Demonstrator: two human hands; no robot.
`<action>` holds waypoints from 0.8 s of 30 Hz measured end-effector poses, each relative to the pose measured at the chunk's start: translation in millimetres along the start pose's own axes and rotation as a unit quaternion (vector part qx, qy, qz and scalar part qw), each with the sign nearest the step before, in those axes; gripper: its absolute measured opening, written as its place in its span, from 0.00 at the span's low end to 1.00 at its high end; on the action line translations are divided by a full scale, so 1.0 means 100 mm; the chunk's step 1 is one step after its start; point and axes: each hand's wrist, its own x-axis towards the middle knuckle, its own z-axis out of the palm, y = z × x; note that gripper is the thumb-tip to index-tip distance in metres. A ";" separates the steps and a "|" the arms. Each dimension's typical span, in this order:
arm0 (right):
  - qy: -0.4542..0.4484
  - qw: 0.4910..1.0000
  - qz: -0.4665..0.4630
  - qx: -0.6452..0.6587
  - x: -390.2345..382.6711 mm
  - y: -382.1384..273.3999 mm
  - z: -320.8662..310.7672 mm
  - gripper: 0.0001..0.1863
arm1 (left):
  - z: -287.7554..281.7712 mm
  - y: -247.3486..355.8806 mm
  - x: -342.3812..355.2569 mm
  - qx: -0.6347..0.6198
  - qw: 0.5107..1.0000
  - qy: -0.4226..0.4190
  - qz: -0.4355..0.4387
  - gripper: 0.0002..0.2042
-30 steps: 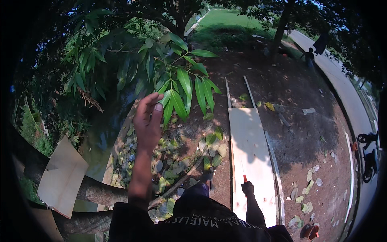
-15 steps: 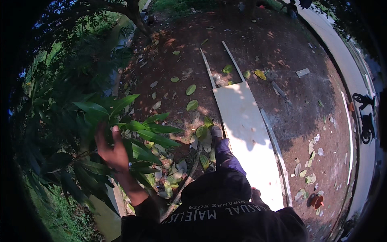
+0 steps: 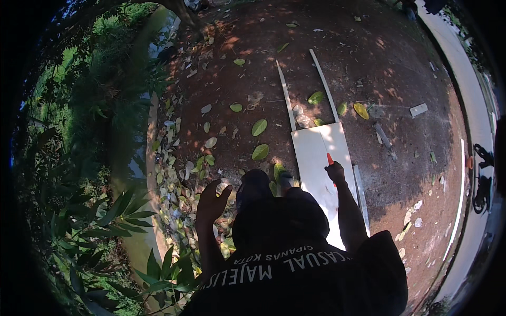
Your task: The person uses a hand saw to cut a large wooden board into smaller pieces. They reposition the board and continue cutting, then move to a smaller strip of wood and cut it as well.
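My right hand (image 3: 334,171) is closed around an orange-handled tool (image 3: 330,158) above a pale flat board (image 3: 316,145). A thin line runs ahead of the handle over the board; I cannot tell whether it is the tool's shaft or a mark. My left hand (image 3: 212,201) hangs over the leaf-strewn ground, thumb and fingers apart and nothing in it. Two narrow wooden strips (image 3: 286,95) stick out from the board's far end. Along its right side lies another long strip (image 3: 361,195).
Leafy branches (image 3: 124,216) reach in at the left, over a water channel (image 3: 134,200) with a low edge. A tree trunk (image 3: 184,13) stands at the far left. Fallen leaves (image 3: 259,127) dot the soil. A pale path (image 3: 457,58) curves along the right.
My left hand has come out of the green leaves and moved right, toward my body's front. My right hand has reached forward over the board with the orange-handled tool. The view has shifted.
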 end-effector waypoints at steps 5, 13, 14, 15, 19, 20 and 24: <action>0.053 0.978 -0.015 0.203 1.48 -1.29 -1.19 0.14 | 0.00 -0.06 1.19 -0.023 0.996 0.020 -0.080 0.31; -0.039 0.939 0.167 0.299 2.76 -2.46 -0.98 0.18 | -0.38 -0.05 3.21 0.006 0.998 -0.008 -0.055 0.28; -0.050 0.942 0.175 0.281 2.88 -2.57 -0.82 0.19 | -0.48 -0.02 3.47 0.024 0.999 0.002 -0.045 0.28; -0.062 0.979 0.094 0.168 2.96 -2.59 -0.70 0.19 | -0.50 -0.11 3.73 0.040 0.999 0.011 -0.020 0.28; -0.047 0.979 0.190 0.059 3.04 -3.33 -0.52 0.25 | -0.92 0.19 4.61 0.012 0.999 -0.048 0.021 0.27; -0.070 0.975 0.200 0.070 3.17 -3.47 -0.55 0.25 | -0.98 0.23 4.87 0.024 0.998 -0.063 0.019 0.27; -0.129 0.974 0.172 0.073 3.81 -3.63 -0.53 0.25 | -1.05 0.49 5.83 0.083 0.990 -0.111 0.024 0.25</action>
